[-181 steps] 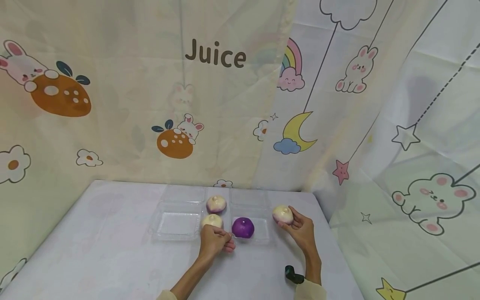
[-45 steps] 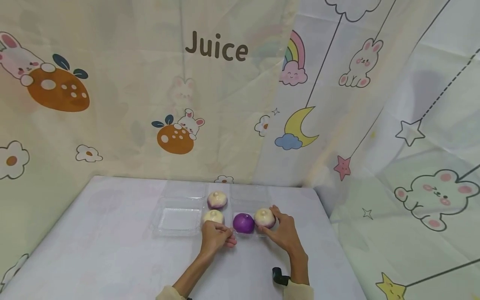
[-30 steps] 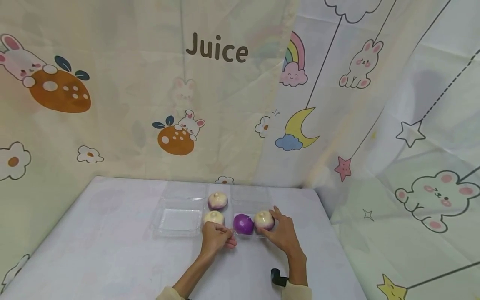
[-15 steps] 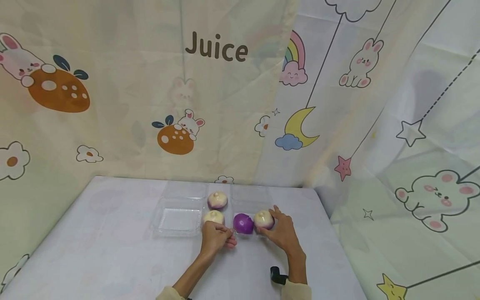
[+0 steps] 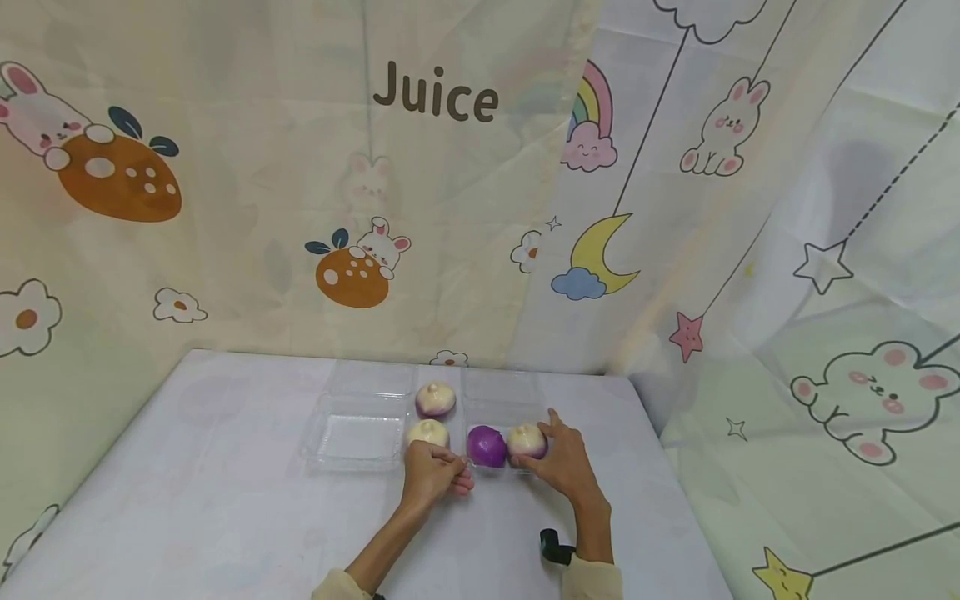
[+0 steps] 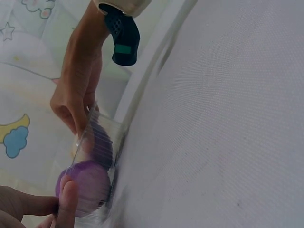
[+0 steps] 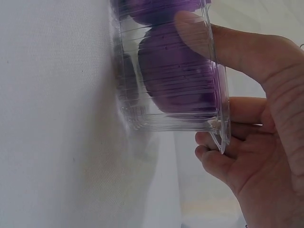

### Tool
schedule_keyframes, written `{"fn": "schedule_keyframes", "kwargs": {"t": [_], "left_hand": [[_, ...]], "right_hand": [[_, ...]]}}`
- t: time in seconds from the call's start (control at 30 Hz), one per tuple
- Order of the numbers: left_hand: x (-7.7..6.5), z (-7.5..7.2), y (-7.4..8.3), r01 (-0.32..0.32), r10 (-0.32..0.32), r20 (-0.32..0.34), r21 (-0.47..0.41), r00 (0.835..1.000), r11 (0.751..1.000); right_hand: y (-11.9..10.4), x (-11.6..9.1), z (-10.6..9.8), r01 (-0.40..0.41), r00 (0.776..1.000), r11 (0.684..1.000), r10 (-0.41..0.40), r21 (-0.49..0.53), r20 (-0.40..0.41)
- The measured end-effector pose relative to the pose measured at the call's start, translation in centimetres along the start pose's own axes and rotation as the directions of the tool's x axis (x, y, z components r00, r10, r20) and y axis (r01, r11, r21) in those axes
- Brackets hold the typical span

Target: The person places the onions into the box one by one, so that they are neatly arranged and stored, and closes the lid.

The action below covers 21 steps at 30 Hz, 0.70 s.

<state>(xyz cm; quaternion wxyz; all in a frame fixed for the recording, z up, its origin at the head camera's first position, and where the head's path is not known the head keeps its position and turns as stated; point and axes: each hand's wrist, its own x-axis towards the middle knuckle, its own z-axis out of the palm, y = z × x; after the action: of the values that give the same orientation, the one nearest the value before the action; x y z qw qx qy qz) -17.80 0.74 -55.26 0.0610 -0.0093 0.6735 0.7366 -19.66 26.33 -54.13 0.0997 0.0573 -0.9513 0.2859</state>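
Note:
My left hand (image 5: 437,477) pinches the front rim of the right clear plastic box (image 5: 504,410) between thumb and forefinger; the left wrist view shows this grip. Inside that box sits a round, onion-shaped piece (image 5: 487,447), purple side up. Against it, at the right end, is a cream-and-purple onion-shaped piece (image 5: 527,441), its cream tip upward. My right hand (image 5: 566,460) holds this one, thumb at the front inside the wall, fingers round the far right side. In the right wrist view the purple underside (image 7: 178,71) shows through the ribbed wall.
Two more cream-topped pieces stand between the boxes: one at the back (image 5: 435,400), one (image 5: 428,434) partly behind my left hand. A second clear box (image 5: 360,433) lies on the left, lid folded back. The white table (image 5: 247,517) meets printed cloth walls (image 5: 262,167).
Compared with six seconds ago, my right hand has moved left with its onion-shaped piece, from beside the box to inside it. Over the last second it barely shifts; my left hand keeps its place.

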Motion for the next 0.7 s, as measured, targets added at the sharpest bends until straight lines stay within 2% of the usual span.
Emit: {"fn": "schedule_keyframes", "kwargs": {"t": [0.23,0.7], "left_hand": [[-0.02,-0.03,-0.02,0.000,0.000,0.002,0.003,1.000,1.000],[0.18,-0.06,-0.18,-0.008,0.008,0.004,0.000,1.000,1.000]], "right_hand": [[-0.27,0.03,-0.22,0.001,1.000,1.000,-0.001,-0.009,0.018],[-0.83,0.56,-0.94,-0.079,0.994,0.997,0.078,0.004,0.075]]}}
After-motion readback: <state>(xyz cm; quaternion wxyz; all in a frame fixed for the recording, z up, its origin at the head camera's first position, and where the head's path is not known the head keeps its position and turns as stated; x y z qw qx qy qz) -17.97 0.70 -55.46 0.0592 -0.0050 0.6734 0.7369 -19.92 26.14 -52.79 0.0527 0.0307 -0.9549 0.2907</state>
